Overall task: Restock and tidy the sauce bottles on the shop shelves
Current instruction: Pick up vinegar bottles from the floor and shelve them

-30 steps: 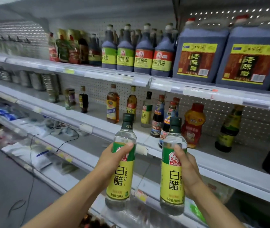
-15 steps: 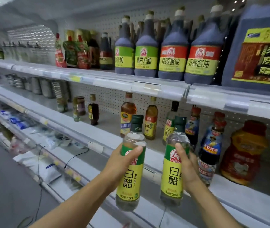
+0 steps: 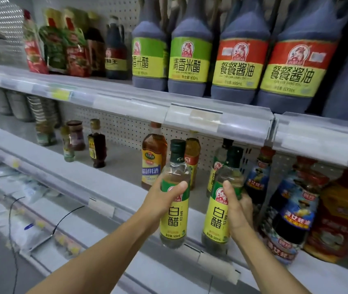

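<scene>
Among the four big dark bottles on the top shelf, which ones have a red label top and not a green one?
The two on the right: the third bottle and the fourth bottle have red-topped labels. The two on their left are green-topped.

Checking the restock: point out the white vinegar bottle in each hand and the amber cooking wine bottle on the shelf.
Left-hand vinegar bottle [image 3: 174, 217], head view, yellow label.
Right-hand vinegar bottle [image 3: 216, 219], head view, yellow label.
Amber cooking wine bottle [image 3: 151, 164], head view, front label.
</scene>
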A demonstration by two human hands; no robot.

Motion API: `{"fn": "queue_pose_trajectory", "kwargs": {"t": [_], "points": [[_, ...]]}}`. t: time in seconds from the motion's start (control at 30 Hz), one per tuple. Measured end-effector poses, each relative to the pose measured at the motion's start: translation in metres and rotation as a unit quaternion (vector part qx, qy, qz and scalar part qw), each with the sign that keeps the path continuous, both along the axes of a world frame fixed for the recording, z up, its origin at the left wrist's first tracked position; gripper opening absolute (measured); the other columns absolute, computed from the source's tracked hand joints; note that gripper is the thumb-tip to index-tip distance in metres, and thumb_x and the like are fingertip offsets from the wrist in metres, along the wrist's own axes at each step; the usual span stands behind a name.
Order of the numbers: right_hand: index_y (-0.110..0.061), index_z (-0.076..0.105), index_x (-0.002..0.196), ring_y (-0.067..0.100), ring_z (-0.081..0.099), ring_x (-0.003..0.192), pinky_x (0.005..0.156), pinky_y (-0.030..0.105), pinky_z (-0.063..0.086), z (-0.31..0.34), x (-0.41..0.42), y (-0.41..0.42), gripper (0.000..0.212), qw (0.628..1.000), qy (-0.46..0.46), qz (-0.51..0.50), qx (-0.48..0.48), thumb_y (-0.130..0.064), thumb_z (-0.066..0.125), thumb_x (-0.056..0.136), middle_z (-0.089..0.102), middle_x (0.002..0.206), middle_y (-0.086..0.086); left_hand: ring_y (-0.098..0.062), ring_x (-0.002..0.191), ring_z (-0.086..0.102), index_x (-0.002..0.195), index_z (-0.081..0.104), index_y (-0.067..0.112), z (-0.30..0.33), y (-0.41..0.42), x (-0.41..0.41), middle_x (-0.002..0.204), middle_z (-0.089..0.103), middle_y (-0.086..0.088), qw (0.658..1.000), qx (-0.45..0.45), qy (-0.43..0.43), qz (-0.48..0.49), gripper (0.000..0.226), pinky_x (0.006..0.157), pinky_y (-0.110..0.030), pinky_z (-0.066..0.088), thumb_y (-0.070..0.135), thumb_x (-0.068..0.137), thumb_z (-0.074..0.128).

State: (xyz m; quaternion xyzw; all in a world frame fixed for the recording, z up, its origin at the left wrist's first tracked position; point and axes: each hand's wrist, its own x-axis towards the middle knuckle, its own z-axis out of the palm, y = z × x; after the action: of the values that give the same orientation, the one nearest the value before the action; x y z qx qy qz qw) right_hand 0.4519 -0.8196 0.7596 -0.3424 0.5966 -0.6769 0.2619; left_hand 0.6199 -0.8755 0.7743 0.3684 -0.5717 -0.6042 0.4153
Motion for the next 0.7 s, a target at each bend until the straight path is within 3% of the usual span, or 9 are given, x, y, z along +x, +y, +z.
{"fn": "queue_pose_trajectory", "kwargs": {"t": [0.1, 0.17, 0.23, 0.3, 0.37, 0.47, 0.53, 0.63, 0.7], "points": [[-0.007, 0.064, 0.096, 0.010, 0.059, 0.071, 0.055, 0.014, 0.043, -0.008, 0.000, -0.021, 0.025, 0.999, -0.017, -0.027, 0.019, -0.031, 0.059, 0.089, 0.065, 0.077, 0.000, -0.015, 0.099, 0.065, 0.120, 0.052, 0.033, -0.007, -0.027, -0.004, 0.109, 0.068, 0.003, 1.000, 0.008, 0.000, -0.023, 0.042, 0.078, -0.034, 0.049, 0.034, 0.081, 0.067], [-0.016, 0.062, 0.098, 0.017, 0.060, 0.079, 0.072, 0.021, 0.046, -0.014, -0.001, -0.034, 0.027, 0.998, -0.039, -0.031, 0.037, -0.040, 0.061, 0.085, 0.065, 0.086, 0.004, -0.015, 0.098, 0.064, 0.114, 0.053, 0.033, -0.010, -0.045, -0.008, 0.107, 0.068, 0.003, 0.999, 0.019, -0.006, -0.031, 0.037, 0.080, -0.035, 0.049, 0.031, 0.081, 0.068], [-0.024, 0.056, 0.094, 0.025, 0.060, 0.095, 0.094, 0.037, 0.046, -0.017, -0.001, -0.046, 0.034, 0.995, -0.061, -0.052, 0.065, -0.051, 0.064, 0.074, 0.065, 0.099, 0.008, -0.017, 0.096, 0.065, 0.112, 0.053, 0.026, -0.015, -0.061, -0.011, 0.106, 0.068, -0.001, 0.999, 0.034, -0.021, -0.036, 0.039, 0.082, -0.036, 0.049, 0.032, 0.078, 0.071], [-0.020, 0.055, 0.118, 0.029, 0.056, 0.114, 0.104, 0.044, 0.041, -0.018, -0.002, -0.054, 0.054, 0.993, -0.088, -0.058, 0.061, -0.047, 0.067, 0.073, 0.061, 0.121, 0.010, -0.019, 0.094, 0.067, 0.111, 0.057, 0.018, -0.019, -0.075, -0.014, 0.104, 0.070, -0.004, 0.997, 0.045, -0.042, -0.047, 0.042, 0.083, -0.036, 0.050, 0.034, 0.076, 0.073], [-0.015, 0.045, 0.137, 0.029, 0.051, 0.124, 0.101, 0.038, 0.042, -0.017, 0.000, -0.060, 0.068, 0.992, -0.105, -0.044, 0.057, -0.041, 0.066, 0.078, 0.052, 0.136, 0.009, -0.019, 0.090, 0.068, 0.101, 0.064, 0.016, -0.023, -0.085, -0.016, 0.098, 0.072, -0.006, 0.995, 0.050, -0.051, -0.066, 0.030, 0.080, -0.034, 0.050, 0.032, 0.077, 0.073], [-0.020, 0.046, 0.136, 0.031, 0.050, 0.125, 0.105, 0.049, 0.039, -0.016, -0.001, -0.066, 0.058, 0.987, -0.141, -0.064, 0.040, -0.027, 0.067, 0.082, 0.051, 0.138, 0.007, -0.020, 0.085, 0.067, 0.084, 0.065, 0.018, -0.026, -0.098, -0.020, 0.085, 0.072, -0.004, 0.993, 0.074, -0.055, -0.077, 0.013, 0.081, -0.033, 0.047, 0.027, 0.078, 0.073], [-0.029, 0.050, 0.126, 0.030, 0.053, 0.122, 0.104, 0.057, 0.038, -0.019, -0.001, -0.070, 0.056, 0.992, -0.090, -0.072, 0.049, -0.038, 0.071, 0.075, 0.054, 0.136, 0.005, -0.019, 0.086, 0.065, 0.084, 0.060, 0.024, -0.027, -0.104, -0.022, 0.085, 0.070, 0.000, 0.992, 0.080, -0.043, -0.083, 0.015, 0.084, -0.034, 0.046, 0.023, 0.078, 0.074], [-0.037, 0.051, 0.122, 0.027, 0.056, 0.118, 0.100, 0.060, 0.041, -0.019, 0.002, -0.072, 0.078, 0.995, -0.057, -0.058, 0.057, -0.062, 0.079, 0.053, 0.058, 0.132, 0.001, -0.017, 0.090, 0.064, 0.092, 0.051, 0.033, -0.031, -0.111, -0.026, 0.091, 0.068, 0.006, 0.994, 0.060, -0.026, -0.091, 0.030, 0.084, -0.033, 0.044, 0.021, 0.077, 0.074], [-0.036, 0.052, 0.120, 0.026, 0.057, 0.116, 0.099, 0.059, 0.042, -0.019, -0.001, -0.073, 0.069, 0.995, -0.052, -0.055, 0.062, -0.054, 0.077, 0.059, 0.060, 0.129, 0.000, -0.015, 0.087, 0.061, 0.093, 0.048, 0.032, -0.031, -0.112, -0.027, 0.087, 0.064, 0.009, 0.993, 0.065, -0.022, -0.100, 0.034, 0.083, -0.031, 0.042, 0.020, 0.076, 0.075]]}}
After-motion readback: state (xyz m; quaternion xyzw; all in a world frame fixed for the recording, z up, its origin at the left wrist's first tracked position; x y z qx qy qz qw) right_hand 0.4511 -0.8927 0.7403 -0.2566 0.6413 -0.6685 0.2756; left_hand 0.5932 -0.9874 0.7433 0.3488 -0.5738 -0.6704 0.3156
